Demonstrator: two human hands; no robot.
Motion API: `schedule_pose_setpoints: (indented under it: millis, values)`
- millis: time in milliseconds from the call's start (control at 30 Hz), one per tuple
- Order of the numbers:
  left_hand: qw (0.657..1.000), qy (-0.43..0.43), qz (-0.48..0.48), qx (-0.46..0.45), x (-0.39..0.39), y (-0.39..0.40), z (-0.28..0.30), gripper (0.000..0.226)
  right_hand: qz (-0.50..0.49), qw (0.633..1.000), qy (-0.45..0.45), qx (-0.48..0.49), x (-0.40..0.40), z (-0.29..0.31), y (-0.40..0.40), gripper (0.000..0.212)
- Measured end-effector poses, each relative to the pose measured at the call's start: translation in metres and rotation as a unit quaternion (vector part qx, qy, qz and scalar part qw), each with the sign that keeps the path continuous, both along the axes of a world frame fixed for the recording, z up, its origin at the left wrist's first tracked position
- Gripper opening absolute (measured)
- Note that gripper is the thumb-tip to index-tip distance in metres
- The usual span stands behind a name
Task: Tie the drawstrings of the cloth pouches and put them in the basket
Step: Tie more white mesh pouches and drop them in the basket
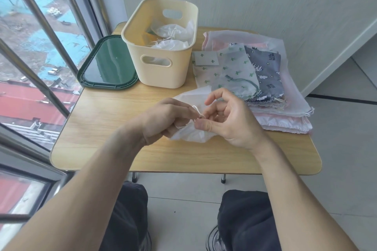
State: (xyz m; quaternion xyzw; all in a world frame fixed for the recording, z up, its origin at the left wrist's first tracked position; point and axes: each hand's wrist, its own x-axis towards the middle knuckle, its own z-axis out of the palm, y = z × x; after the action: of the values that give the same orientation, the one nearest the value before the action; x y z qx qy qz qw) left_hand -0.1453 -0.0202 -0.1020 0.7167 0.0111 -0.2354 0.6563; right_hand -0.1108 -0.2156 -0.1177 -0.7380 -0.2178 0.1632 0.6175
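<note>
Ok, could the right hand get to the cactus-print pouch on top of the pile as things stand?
Probably yes, once freed. The right hand is pinching the drawstring of the white pouch. The cactus-print pouch lies uncovered atop the pile just beyond it, with nothing between.

Both bare forearms come in from about 7 and 5 o'clock and meet mid-frame. Left hand (163,120) is curled knuckles-up, fingers pinching the thin white drawstring (196,111). Right hand (228,120) is palm-in, thumb and fingertips pinching the same cord, index finger arched up toward 12.
</note>
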Motion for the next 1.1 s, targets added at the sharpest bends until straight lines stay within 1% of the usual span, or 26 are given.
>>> schedule_pose_setpoints:
  millis: [100,233,400,600,667,733,833,900,967,1033,1100]
  values:
    - [0.999,0.022,0.038,-0.028,0.002,-0.002,-0.002,0.033,-0.060,0.994,-0.088,-0.012,-0.001,-0.003,0.002,0.040]
    - [0.995,0.053,0.066,-0.059,0.002,-0.004,-0.002,0.037,-0.095,0.973,-0.203,-0.057,-0.001,-0.006,0.002,0.022]
    - [0.993,0.054,0.080,-0.062,0.003,-0.005,-0.002,0.040,-0.108,0.964,-0.230,-0.078,-0.002,-0.008,0.004,0.022]
    - [0.993,0.046,0.095,-0.051,0.004,-0.004,-0.002,0.029,-0.129,0.953,-0.270,-0.039,-0.003,-0.011,0.007,0.015]
    - [0.994,0.038,0.099,-0.041,0.003,-0.003,-0.003,0.025,-0.136,0.955,-0.260,-0.045,-0.004,-0.012,0.009,0.013]
    - [0.994,0.026,0.100,-0.029,0.003,-0.003,-0.004,0.021,-0.133,0.961,-0.230,-0.077,-0.005,-0.012,0.009,0.011]
    - [0.994,-0.002,0.109,0.007,0.003,-0.002,-0.006,0.018,-0.094,0.967,-0.194,-0.137,-0.002,-0.012,0.006,0.008]
    - [0.989,-0.046,0.105,0.093,0.003,-0.002,-0.008,0.017,-0.049,0.969,-0.163,-0.177,-0.002,-0.010,0.006,0.009]
    - [0.974,-0.079,0.113,0.177,0.004,-0.004,-0.012,0.015,0.005,0.970,-0.117,-0.213,-0.007,-0.009,0.009,0.019]
    - [0.960,-0.085,0.145,0.223,0.007,-0.003,-0.016,0.016,0.037,0.975,-0.086,-0.200,-0.013,-0.008,0.013,0.025]
    - [0.946,-0.094,0.179,0.253,0.011,0.001,-0.016,0.015,0.032,0.991,-0.053,-0.119,-0.018,-0.003,0.013,0.026]
